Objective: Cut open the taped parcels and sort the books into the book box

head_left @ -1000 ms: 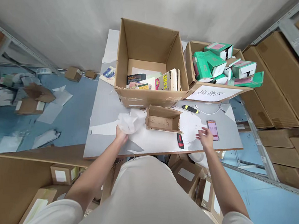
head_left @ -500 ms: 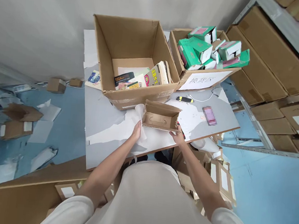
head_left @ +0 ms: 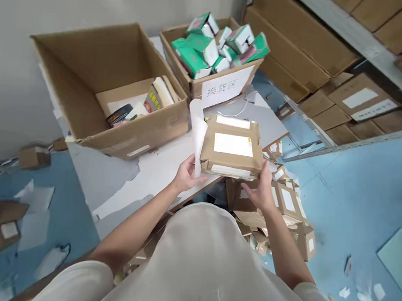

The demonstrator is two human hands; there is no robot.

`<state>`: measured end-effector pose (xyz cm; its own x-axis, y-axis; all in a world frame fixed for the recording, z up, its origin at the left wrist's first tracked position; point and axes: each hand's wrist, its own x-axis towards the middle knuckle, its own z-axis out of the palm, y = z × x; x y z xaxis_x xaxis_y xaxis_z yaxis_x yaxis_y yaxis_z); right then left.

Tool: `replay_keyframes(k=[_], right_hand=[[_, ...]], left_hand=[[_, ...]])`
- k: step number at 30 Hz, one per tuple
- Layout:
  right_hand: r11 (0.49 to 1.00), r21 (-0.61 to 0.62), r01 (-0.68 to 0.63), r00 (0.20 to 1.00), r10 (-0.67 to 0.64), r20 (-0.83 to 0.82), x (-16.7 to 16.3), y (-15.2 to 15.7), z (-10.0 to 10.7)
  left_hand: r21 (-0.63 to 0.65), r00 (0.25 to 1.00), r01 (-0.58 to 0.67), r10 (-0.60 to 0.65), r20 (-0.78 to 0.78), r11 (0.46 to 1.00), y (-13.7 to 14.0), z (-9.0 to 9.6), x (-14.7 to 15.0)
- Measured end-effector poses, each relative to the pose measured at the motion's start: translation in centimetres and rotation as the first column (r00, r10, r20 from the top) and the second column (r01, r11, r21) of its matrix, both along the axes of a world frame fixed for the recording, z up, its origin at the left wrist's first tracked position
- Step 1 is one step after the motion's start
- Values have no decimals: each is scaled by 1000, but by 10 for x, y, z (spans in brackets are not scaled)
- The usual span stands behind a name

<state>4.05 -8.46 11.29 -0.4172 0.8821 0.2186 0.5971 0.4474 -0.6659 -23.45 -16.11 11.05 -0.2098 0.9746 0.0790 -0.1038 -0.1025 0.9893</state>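
A small cardboard box [head_left: 231, 161] with white labels is held up over the near edge of the table, its labelled side facing me. My left hand [head_left: 187, 175] grips its lower left corner, with a curled white packing sheet [head_left: 198, 131] between the hand and the box. On the right end of the box, my right hand [head_left: 261, 187] is closed with its thumb below the near edge. The fingers of both hands are partly hidden by what they hold.
Behind stands a large open carton [head_left: 132, 138] with several books [head_left: 156, 98]; beside it, another carton [head_left: 223, 89] overflows with green-and-white boxes [head_left: 202, 51]. A metal shelf [head_left: 372, 48] holds cartons on the right. Parcels [head_left: 284, 199] are piled below the table [head_left: 115, 181].
The small box has been turned from its open hollow side to its labelled side and lifted rightward, the white sheet coming along. My view has swung to the right.
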Motion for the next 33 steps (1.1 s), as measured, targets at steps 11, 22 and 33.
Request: replay_keyframes(k=[11, 22, 33], right_hand=[[842, 293, 453, 762, -536, 364, 140, -9, -10], [638, -23, 770, 600, -712, 366, 270, -68, -23], [392, -211, 895, 445, -793, 417, 300, -121, -108]], left_hand=[[-161, 853, 57, -132, -505, 985, 99, -32, 167], [-401, 676, 566, -684, -275, 720, 133, -93, 313], [-588, 443, 628, -855, -269, 510, 192, -115, 383]])
